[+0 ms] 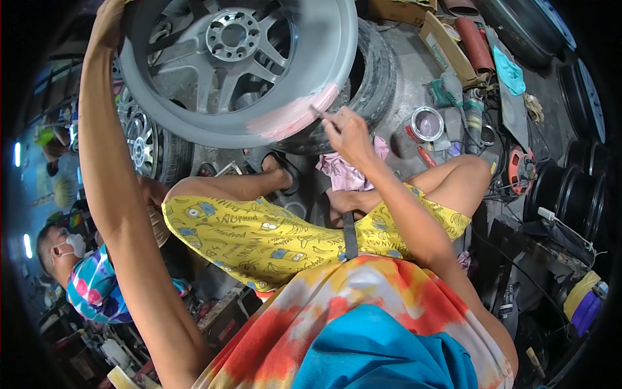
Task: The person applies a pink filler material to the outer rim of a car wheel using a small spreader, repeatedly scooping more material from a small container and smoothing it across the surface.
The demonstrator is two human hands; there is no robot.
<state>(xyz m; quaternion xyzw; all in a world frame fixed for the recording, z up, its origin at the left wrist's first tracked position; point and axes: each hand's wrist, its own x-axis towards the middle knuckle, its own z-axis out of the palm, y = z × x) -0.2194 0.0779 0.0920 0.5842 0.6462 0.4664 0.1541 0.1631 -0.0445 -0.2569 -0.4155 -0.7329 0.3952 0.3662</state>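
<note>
Grey metal is noted on the spoked wheel (204, 78), the largest item, which is positioned at the top of the view beyond the person's bent legs, its face turned to the camera. A black tyre (382, 71) is partly covered by it. On the lower right of the wheel's rim, a band is coated with a pale pink patch (295, 117), streaked along the curve. To the right, an open cardboard box (447, 55) is observed. A pink cloth (353, 166) is found just below the right hand (350, 133). That hand is nearly closed, and a thin applicator is pinched in its fingers at the patch's upper edge. The left hand (112, 16) is placed at the wheel's left edge; its fingers are cut off by the frame, so how far it is open cannot be told. Near the tyre, an open can (427, 124) is recorded. Smallest is the applicator (315, 111), partly hidden by the fingers.
</note>
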